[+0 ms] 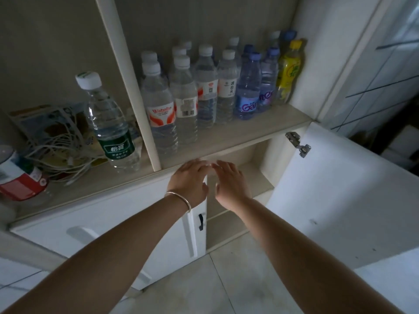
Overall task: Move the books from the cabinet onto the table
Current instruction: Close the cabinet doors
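A white cabinet (pixel 265 155) stands before me with its right lower door (pixel 340 189) swung open. Its inner shelves (pixel 256 180) show bare wood, and I see no books in the part that shows. Both my arms reach toward the opening. My left hand (pixel 190 180), with a silver bangle on the wrist, has straight fingers at the top edge of the shut left door (pixel 127 223). Beside it, my right hand (pixel 229 184) is spread and holds nothing, just in front of the open compartment. The table is out of view.
On the shelf above stand several water bottles (pixel 195 94) and a yellow drink bottle (pixel 289 69). Left of the divider are one bottle (pixel 111 123), tangled white cables (pixel 61 152) over booklets and a red-labelled jar (pixel 20 177). Tiled floor (pixel 226 286) lies below.
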